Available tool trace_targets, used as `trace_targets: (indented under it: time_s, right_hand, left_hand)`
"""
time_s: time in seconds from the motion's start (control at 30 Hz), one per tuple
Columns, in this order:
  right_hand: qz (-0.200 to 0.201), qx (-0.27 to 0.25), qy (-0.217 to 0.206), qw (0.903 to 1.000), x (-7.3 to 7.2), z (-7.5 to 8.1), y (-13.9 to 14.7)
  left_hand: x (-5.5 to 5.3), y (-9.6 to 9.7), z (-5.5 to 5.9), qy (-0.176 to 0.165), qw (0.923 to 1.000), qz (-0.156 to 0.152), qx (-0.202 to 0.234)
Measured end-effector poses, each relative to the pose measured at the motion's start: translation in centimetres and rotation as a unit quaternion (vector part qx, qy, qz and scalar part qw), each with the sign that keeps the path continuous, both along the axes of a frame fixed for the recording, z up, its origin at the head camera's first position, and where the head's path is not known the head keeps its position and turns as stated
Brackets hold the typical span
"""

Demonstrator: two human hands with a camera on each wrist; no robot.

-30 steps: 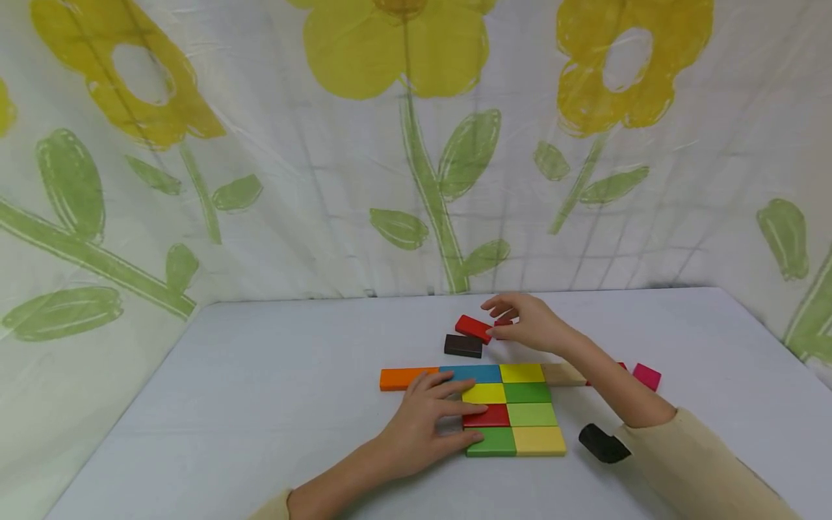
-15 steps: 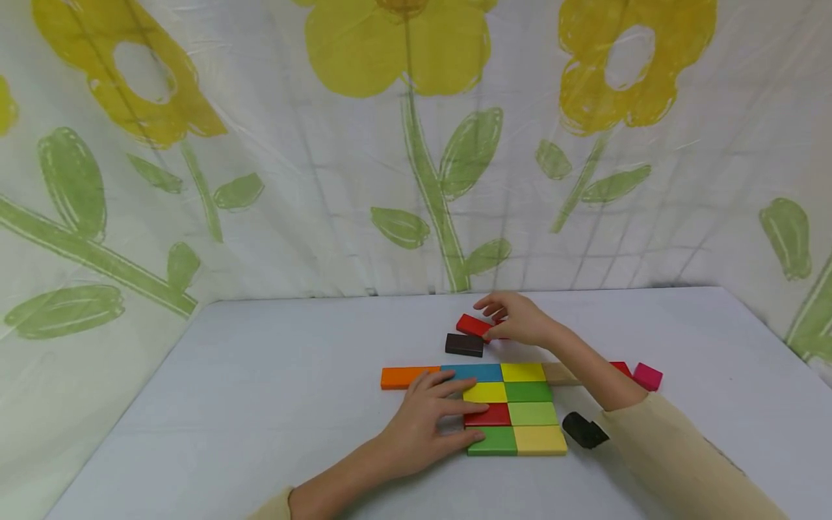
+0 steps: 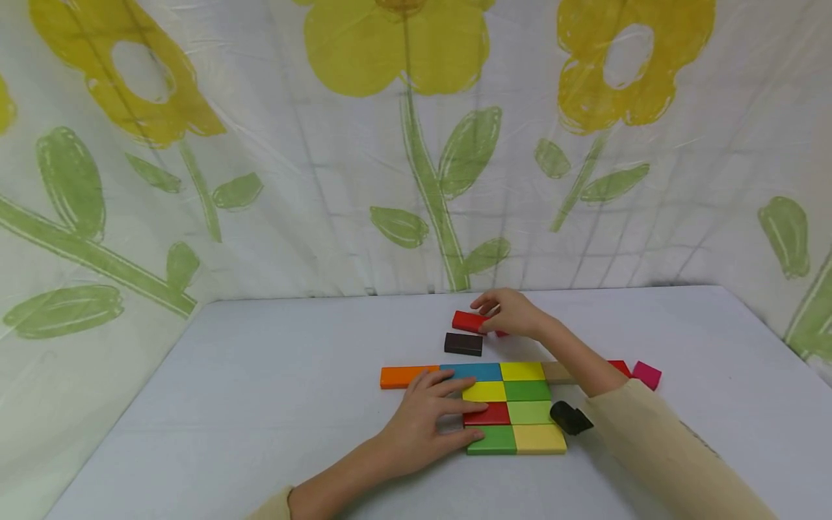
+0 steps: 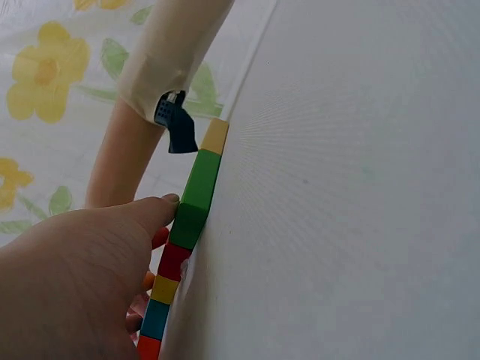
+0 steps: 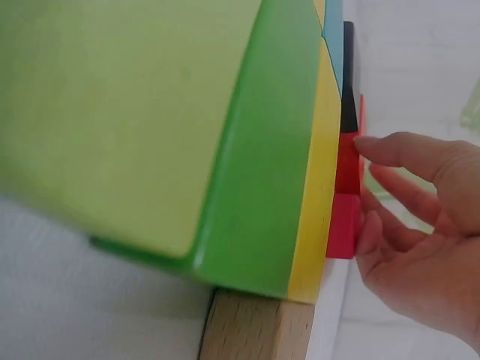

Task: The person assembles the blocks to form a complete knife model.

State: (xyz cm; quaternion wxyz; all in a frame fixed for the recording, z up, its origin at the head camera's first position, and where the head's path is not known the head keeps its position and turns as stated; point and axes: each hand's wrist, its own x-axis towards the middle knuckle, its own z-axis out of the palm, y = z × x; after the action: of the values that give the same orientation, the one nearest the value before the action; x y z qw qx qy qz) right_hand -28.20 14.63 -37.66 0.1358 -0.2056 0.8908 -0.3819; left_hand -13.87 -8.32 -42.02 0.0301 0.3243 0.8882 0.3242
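Note:
My left hand [image 3: 432,426] lies with its fingers spread along the left side of a flat layout of coloured wooden blocks. Its fingertips touch the green block [image 3: 492,440], the red block [image 3: 489,414], the yellow block [image 3: 485,392] and the blue block [image 3: 481,372]. My right hand [image 3: 516,318] reaches past the layout to a loose red block [image 3: 466,321], fingertips at its right end. Part of another red block [image 5: 343,225] shows by the fingers in the right wrist view, mostly hidden by the hand from above. A black block [image 3: 464,344] lies just nearer.
The layout's back row has an orange block [image 3: 409,377] at left and a plain wood block [image 3: 557,373] at right. A pink block [image 3: 646,375] lies farther right beside a red one [image 3: 619,367]. Flower-printed cloth [image 3: 338,217] hangs behind the white table [image 3: 260,397].
My right hand has shifted left and slightly away. The loose red block has turned straighter, its right end moving back from the black block. My left hand has not moved.

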Motion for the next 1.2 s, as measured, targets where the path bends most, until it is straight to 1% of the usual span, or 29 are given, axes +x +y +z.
trace_targets:
  time_s: [0.13,0.3,0.57,0.73,1.07,1.2]
  right_hand:
    - [0.002,0.009,0.009,0.9999,-0.4,-0.1,-0.5]
    - [0.001,0.017,0.025,0.9995,-0.4,-0.2,-1.0]
    - [-0.006,0.026,0.024,0.9994,-0.3,-0.3,-1.3]
    - [-0.005,0.03,0.03,0.9991,-0.4,-0.4,-1.3]
    - [-0.001,0.038,0.042,0.9984,-0.3,0.3,-1.1]
    - [0.005,0.032,0.05,0.9982,-0.2,0.6,-0.9]
  left_hand:
    - [0.0,0.0,0.0,-0.002,1.0,-0.002,0.004]
    - [0.1,-0.1,0.1,-0.002,0.9999,-0.008,0.015]
    - [0.1,-0.1,0.0,0.008,0.9998,-0.01,0.014]
    - [0.1,-0.1,0.0,0.001,0.9999,-0.006,0.01]
    - [0.1,-0.1,0.2,-0.005,0.9999,-0.007,0.008]
    - [0.1,-0.1,0.2,-0.005,0.9999,-0.007,0.011]
